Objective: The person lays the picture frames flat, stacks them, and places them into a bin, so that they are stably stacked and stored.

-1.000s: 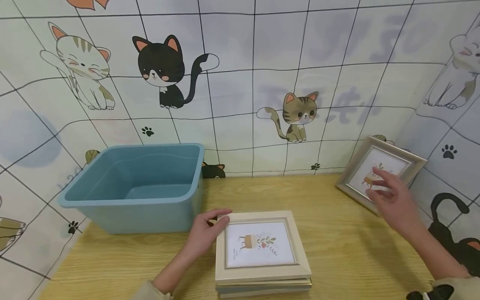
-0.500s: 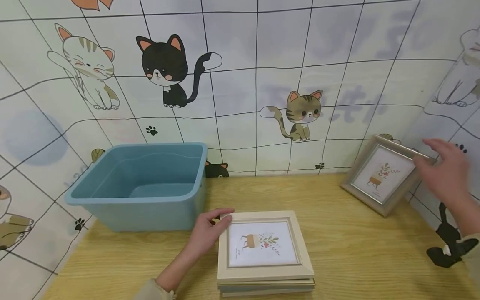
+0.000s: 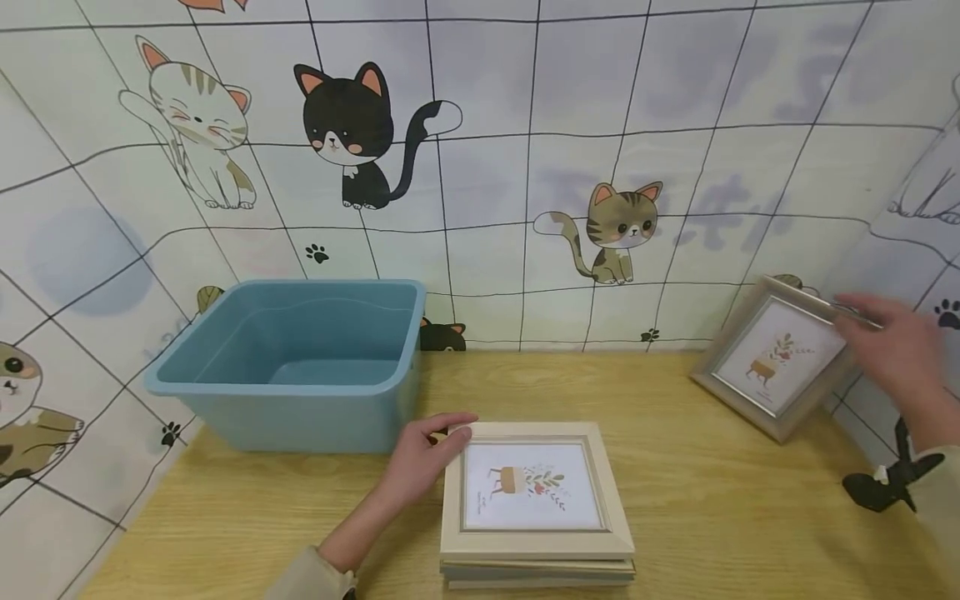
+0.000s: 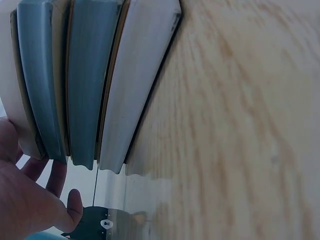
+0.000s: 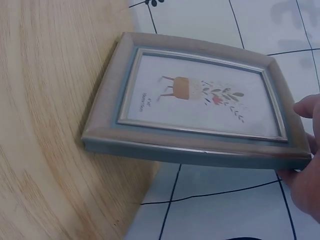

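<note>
In the head view, a cream picture frame [image 3: 537, 546] lies on top of a stack of picture frames [image 3: 537, 573], its plant print turned sideways. My left hand [image 3: 422, 457] grips the stack's far left corner, thumb on the top frame. In the left wrist view, the fingers [image 4: 56, 177] reach round the ends of the upper frames [image 4: 42, 75]. At the back right, a champagne-coloured picture frame [image 3: 780, 354] leans tilted against the wall. My right hand [image 3: 900, 350] holds its upper right corner. The right wrist view shows the thumb [image 5: 306, 106] in front and fingers behind the frame [image 5: 200, 142].
A light blue plastic bin [image 3: 285, 417] stands on the wooden table [image 3: 660, 467], left of the stack. Behind runs a wall covering [image 3: 495, 183] with a grid and cartoon cats, which turns a corner on the right.
My right hand has moved right from in front of the leaning frame to its upper right corner and taken hold there. The left hand stays on the stack; the view has shifted slightly.
</note>
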Action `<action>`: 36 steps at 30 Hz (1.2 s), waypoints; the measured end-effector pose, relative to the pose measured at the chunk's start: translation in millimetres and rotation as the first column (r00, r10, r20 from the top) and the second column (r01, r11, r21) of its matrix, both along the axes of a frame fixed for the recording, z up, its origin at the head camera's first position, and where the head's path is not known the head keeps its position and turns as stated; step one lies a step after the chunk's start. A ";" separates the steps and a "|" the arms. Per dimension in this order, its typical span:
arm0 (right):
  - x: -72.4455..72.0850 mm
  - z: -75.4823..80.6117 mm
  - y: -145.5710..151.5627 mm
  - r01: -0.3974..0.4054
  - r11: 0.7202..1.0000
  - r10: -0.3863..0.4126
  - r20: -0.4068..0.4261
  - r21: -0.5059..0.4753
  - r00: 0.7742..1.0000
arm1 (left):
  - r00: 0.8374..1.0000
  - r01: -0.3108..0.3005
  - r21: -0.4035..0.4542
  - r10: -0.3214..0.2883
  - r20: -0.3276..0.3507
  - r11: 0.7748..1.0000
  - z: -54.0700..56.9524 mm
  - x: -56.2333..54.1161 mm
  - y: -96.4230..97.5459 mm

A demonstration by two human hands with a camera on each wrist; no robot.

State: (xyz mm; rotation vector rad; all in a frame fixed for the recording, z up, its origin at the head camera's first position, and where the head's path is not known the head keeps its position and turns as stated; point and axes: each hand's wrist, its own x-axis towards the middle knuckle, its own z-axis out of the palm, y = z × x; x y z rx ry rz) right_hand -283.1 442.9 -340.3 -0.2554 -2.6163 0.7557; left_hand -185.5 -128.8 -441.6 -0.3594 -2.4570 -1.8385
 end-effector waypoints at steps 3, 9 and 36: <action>-3.4 -5.5 3.9 0.038 0.999 -0.037 0.035 -0.032 0.999 | 1.000 0.015 -0.007 -0.015 -0.007 1.000 -0.8 -1.1 0.2; -2.1 -16.9 4.3 0.072 0.994 -0.068 0.045 -0.079 0.997 | 1.000 0.016 -0.019 -0.016 -0.014 1.000 -1.6 -1.5 0.1; 67.8 7.9 -76.2 -0.095 0.958 0.043 -0.190 -0.272 0.981 | 0.998 -0.048 0.048 0.050 -0.029 0.998 31.9 -3.5 -0.5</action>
